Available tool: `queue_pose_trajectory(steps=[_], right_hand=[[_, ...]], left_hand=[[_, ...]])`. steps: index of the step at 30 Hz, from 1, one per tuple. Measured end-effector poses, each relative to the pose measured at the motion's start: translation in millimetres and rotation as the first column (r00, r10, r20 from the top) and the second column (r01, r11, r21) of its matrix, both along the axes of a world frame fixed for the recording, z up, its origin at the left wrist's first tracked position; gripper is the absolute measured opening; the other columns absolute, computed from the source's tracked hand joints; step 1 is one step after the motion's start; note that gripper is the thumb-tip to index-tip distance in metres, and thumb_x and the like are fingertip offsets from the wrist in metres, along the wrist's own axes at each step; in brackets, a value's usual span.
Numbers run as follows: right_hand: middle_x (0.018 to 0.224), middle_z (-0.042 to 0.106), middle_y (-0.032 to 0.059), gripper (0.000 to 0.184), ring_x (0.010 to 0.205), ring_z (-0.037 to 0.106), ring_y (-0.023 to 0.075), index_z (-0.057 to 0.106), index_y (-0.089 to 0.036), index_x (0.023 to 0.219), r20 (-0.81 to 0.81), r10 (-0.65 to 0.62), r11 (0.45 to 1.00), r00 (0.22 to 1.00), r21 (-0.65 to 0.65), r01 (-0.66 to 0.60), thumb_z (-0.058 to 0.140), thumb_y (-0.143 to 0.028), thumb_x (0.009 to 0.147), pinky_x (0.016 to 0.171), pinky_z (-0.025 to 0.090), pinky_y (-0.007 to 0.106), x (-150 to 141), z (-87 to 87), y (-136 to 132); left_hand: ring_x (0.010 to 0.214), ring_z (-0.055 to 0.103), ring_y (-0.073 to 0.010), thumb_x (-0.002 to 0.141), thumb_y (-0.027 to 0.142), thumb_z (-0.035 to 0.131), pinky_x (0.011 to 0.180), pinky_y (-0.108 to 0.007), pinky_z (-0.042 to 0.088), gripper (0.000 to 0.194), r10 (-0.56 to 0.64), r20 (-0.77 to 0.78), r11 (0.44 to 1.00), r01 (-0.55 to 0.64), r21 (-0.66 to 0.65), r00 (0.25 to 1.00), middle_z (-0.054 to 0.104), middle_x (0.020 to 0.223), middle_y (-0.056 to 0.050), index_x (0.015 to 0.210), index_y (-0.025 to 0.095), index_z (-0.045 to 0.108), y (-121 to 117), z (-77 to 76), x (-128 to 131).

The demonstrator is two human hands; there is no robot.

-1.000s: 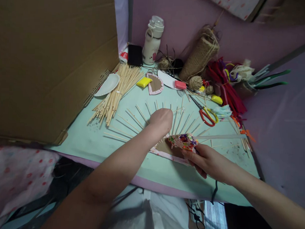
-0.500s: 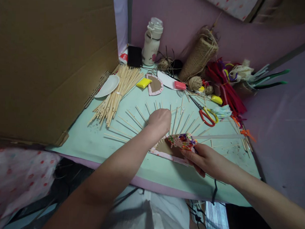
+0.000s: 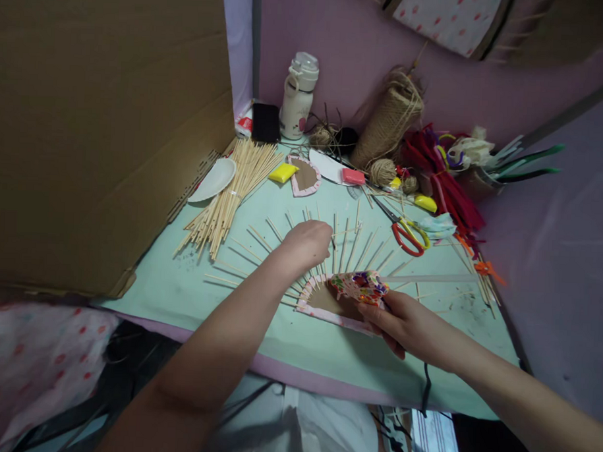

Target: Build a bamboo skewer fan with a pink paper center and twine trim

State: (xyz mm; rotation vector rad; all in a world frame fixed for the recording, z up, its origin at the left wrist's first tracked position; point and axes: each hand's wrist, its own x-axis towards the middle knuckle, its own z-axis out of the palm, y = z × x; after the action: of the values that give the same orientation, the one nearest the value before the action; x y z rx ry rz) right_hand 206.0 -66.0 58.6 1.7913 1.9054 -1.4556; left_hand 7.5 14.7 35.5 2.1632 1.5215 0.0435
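Observation:
My left hand [image 3: 308, 243] is closed over the fan of thin bamboo sticks [image 3: 266, 236]. Its fingertips point down and away from me, so what they grip is hidden. The sticks spread out from the curved edge of a cardboard half-disc [image 3: 336, 302] edged in pink-and-white cloth, their inner ends resting on that rim. In my right hand [image 3: 402, 318] is a glue gun [image 3: 359, 286] with a colourful flowered body, its tip over the cardboard near the upper rim. A translucent glue stick [image 3: 435, 278] juts from its back to the right.
A large bundle of bamboo sticks [image 3: 233, 191] and a white half plate [image 3: 215, 180] lie at left, beside a tall cardboard panel [image 3: 106, 140]. Scissors [image 3: 403, 233] lie at right. Behind stand a bottle [image 3: 299, 97], a twine spool [image 3: 389, 120] and red craft stems [image 3: 442, 171].
My left hand has drawn back slightly left from the cardboard, showing more of the rim and stick ends. My right hand with the glue gun stays nearly in place. The view has tilted up slightly.

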Motion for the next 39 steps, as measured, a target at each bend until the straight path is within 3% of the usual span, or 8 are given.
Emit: queue_pose_trajectory(steps=[11, 20, 28, 39], right_hand=[[0.045, 0.046, -0.0051, 0.033, 0.039, 0.045, 0.0112, 0.044, -0.022, 0.075, -0.057, -0.031, 1.000, 0.998, -0.001, 0.031, 0.045, -0.053, 0.087, 0.042, 0.032, 0.023, -2.4, 3.9, -0.5], [0.046, 0.047, -0.0051, 0.032, 0.039, 0.045, 0.0113, 0.045, -0.021, 0.078, -0.056, -0.032, 0.999, 0.998, 0.000, 0.033, 0.045, -0.053, 0.087, 0.041, 0.032, 0.023, -1.2, 2.6, -0.7], [0.046, 0.047, -0.0049, 0.038, 0.040, 0.045, 0.0117, 0.043, -0.022, 0.076, -0.034, -0.036, 0.999, 0.999, 0.000, 0.036, 0.045, -0.059, 0.084, 0.042, 0.033, 0.023, -0.2, 2.7, -0.7], [0.045, 0.049, -0.0036, 0.039, 0.040, 0.046, 0.0106, 0.043, -0.022, 0.067, -0.010, -0.036, 0.998, 0.999, 0.041, 0.037, 0.046, -0.056, 0.085, 0.042, 0.034, 0.023, 0.7, 3.1, 2.2]], left_hand=[[0.094, 0.063, -0.0235, 0.069, 0.024, 0.078, 0.073, -0.028, 0.045, 0.035, -0.075, -0.014, 0.996, 0.074, -0.041, 0.997, 0.068, 0.103, -0.013, 0.101, 0.013, 0.067, 3.2, -3.1, -1.2], [0.092, 0.064, -0.0229, 0.073, 0.016, 0.073, 0.072, -0.027, 0.046, 0.024, -0.037, -0.079, 0.998, 0.033, -0.051, 0.996, 0.067, 0.102, -0.014, 0.096, 0.011, 0.067, -9.0, 14.7, 3.8], [0.095, 0.064, -0.0247, 0.076, 0.014, 0.068, 0.078, -0.030, 0.048, 0.023, 0.002, -0.048, 0.999, -0.004, -0.037, 0.999, 0.065, 0.103, -0.017, 0.099, 0.009, 0.067, -10.6, 8.5, 7.2], [0.101, 0.062, -0.0245, 0.077, 0.008, 0.065, 0.081, -0.030, 0.046, 0.017, -0.005, -0.028, 0.999, 0.004, -0.041, 1.000, 0.065, 0.101, -0.016, 0.095, 0.009, 0.066, -14.2, 13.9, 6.9]])
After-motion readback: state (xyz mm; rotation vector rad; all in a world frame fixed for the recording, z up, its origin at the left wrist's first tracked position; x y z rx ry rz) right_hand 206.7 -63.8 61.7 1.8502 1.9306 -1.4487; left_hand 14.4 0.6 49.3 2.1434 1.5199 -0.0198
